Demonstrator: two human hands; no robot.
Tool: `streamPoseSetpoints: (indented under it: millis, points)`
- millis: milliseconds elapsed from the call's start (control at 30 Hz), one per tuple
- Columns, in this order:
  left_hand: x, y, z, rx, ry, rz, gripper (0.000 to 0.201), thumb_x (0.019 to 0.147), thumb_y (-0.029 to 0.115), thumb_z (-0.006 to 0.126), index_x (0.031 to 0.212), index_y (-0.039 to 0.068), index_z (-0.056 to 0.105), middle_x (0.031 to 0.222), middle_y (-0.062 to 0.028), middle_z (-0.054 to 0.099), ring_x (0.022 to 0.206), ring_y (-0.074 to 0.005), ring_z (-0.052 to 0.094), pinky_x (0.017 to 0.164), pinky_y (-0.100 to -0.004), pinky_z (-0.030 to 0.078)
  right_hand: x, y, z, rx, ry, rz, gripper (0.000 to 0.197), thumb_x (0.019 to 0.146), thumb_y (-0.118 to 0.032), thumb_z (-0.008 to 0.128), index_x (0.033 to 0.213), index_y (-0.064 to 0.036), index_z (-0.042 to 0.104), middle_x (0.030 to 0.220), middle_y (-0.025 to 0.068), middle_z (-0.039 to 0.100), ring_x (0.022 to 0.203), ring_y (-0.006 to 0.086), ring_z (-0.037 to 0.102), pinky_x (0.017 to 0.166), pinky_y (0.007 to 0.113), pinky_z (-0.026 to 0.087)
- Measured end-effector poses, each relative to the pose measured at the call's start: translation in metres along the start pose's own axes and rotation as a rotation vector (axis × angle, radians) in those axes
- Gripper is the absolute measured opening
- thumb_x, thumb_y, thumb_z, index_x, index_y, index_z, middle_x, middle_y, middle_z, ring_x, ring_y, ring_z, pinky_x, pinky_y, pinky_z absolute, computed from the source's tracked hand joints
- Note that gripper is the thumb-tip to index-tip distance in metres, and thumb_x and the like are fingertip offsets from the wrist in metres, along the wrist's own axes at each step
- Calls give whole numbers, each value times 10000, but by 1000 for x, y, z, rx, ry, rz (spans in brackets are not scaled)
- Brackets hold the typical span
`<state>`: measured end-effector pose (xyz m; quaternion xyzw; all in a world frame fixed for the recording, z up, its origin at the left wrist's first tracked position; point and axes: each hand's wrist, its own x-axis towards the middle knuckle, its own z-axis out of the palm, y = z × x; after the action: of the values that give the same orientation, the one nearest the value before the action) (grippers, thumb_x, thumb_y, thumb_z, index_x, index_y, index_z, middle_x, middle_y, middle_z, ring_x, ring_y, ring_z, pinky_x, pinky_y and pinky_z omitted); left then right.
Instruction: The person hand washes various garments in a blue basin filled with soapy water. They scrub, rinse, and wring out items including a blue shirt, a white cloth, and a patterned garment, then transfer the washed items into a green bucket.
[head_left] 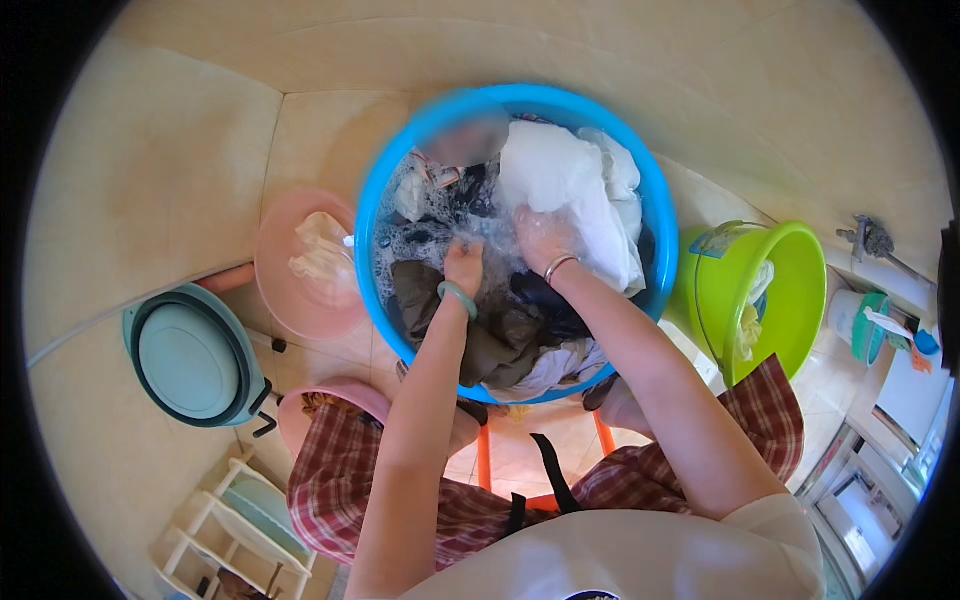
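Note:
A large blue basin point(662, 215) holds soapy water and wet laundry. My left hand point(463, 262), with a pale green bangle at the wrist, dips into the suds beside a dark olive garment point(500, 345); its fingers are hidden by foam. Against the edge of a bunched white cloth point(560, 170) rests my right hand point(545, 240), a silver bangle on its wrist. Its fingers are blurred and partly under water, so their grip is unclear. Dark fabric point(545, 300) lies below the right hand, and a pale garment point(555, 365) lies at the basin's near side.
A lime green bucket point(800, 300) with cloth inside stands right of the basin. On the left are a pink basin point(285, 310) holding pale fabric and a grey-green folding basin point(190, 360) against the wall. A white rack point(195, 540) stands lower left; a tap point(870, 240) is at right.

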<state>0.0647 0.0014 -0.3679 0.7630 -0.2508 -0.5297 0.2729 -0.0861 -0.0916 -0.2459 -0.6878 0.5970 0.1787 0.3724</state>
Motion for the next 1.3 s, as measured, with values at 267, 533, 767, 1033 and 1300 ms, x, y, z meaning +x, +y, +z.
streamPoseSetpoints:
  millis: [267,533,767,1033,1300]
  points:
    - [-72,109,15,-935,-536,-38,601,874,560,568,1230,76,547,1172,-76,603,1032,-192,579,879,-357,476,-81,15,-4,179,672,-812,136,755,-121,585,881,-168,607,923,12,572,863,248,540,701,345,495]
    - [-115,158,-7,-1135,-703,-305,456,950,477,473,1106,74,618,992,-104,670,860,-233,652,771,-372,531,-163,-34,-32,117,711,-1156,140,753,-254,628,870,-177,620,897,-38,514,860,164,489,688,300,415]
    - [-110,168,-17,-1282,-1072,-328,410,958,457,467,1059,96,635,943,-89,675,837,-216,649,745,-359,522,-150,-52,-48,252,931,-1139,201,641,-282,760,683,-168,600,785,-45,536,711,146,510,554,283,447]
    - [-163,181,14,-1005,31,8,336,853,331,607,990,28,649,880,-62,641,771,-172,601,719,-316,490,-104,-7,-53,607,932,-781,164,792,-175,629,704,-47,576,716,118,580,634,307,589,546,400,477]
    - [-171,176,-24,-725,-208,-32,472,890,395,635,1223,66,567,1087,-64,641,948,-178,625,820,-367,504,-89,90,-51,729,572,-357,129,812,-224,638,816,-104,684,857,99,643,789,306,614,699,409,484]
